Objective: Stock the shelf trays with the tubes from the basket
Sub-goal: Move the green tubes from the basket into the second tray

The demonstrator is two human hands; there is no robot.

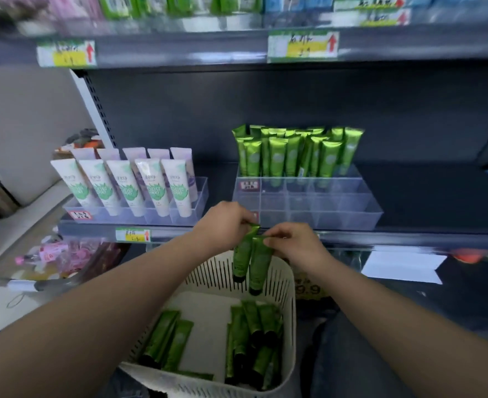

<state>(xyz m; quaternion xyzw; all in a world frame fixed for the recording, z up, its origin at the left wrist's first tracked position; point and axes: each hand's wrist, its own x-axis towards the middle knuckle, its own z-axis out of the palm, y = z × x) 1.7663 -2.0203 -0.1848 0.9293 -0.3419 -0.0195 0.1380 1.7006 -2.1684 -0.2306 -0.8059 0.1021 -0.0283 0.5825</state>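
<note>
Head cam: left hand pinches a green tube by its crimped end, right hand pinches a second tube likewise, both hanging cap-down, side by side, basket below, clear tray just beyond the hands.

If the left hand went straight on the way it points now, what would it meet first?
Probably the front wall of the clear divided tray just beyond the left hand, which pinches a green tube; depth is hard to judge.
</note>
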